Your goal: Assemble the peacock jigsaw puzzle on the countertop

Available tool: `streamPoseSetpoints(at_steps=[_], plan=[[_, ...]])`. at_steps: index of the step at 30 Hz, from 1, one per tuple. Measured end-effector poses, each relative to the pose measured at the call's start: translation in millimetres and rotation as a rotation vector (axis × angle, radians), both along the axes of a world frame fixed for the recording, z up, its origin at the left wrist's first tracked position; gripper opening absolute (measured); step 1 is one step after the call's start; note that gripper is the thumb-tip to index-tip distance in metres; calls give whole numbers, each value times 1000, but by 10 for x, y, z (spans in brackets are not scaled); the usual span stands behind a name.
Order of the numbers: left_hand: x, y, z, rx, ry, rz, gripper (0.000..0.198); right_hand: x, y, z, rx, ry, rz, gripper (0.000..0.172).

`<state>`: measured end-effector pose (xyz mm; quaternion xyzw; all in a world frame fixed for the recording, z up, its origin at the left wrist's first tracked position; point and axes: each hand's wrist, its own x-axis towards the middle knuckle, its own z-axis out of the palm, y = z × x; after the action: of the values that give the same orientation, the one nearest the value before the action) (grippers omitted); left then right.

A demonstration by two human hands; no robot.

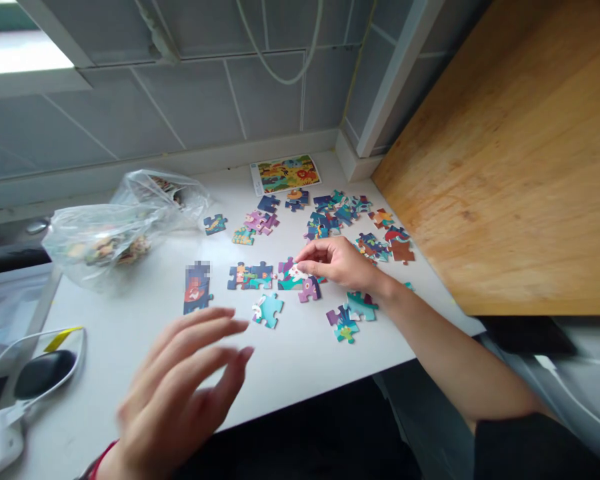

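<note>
Jigsaw pieces (325,223), thin and brightly printed, lie scattered on a white, smooth tabletop (290,363), mostly flat with their pictures up, presumably so the shapes and colours can be read. The bare right hand (337,260) reaches in over a purple-and-green piece with a white animal on it (286,272), its thumb and forefinger brought almost together at that piece's upper right. Whether they pinch it or only press on it, I cannot tell; such a narrow, fingertip hold would suit something so thin. A purple, knobbed piece (310,289) lies against it, just below the fingers; a true interlock cannot be made out.

To its left sits a joined dark-blue pair with orange figures (260,277), roughly in line with it, as if for easy comparison. Nearer the body lies a turquoise piece with a white, long-eared animal (269,311), apart from the others. The bare left hand (180,387), blurred, hangs over the near side, its fingers loosely spread and nothing in them. At the back, a yellow, animal-printed card (287,175) faces up, probably for reference, while a clear plastic bag (100,243) rests off to the left.
</note>
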<state>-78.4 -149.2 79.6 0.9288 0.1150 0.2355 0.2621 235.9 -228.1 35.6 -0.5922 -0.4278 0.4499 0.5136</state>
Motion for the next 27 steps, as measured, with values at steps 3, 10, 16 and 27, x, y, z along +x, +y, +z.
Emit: streamPoseSetpoints(at_steps=[3, 10, 16, 27], plan=[[369, 156, -303, 89, 66, 4, 50, -91, -20, 4, -4, -90, 90, 21], [407, 213, -658, 232, 233, -103, 31, -4, -62, 140, 102, -517, 15, 18], [287, 123, -647, 250, 239, -98, 35, 154, -534, 352, -13, -787, 31, 19], [-70, 32, -593, 316, 224, 114, 15, 64, -1311, 37, -101, -1081, 37, 40]])
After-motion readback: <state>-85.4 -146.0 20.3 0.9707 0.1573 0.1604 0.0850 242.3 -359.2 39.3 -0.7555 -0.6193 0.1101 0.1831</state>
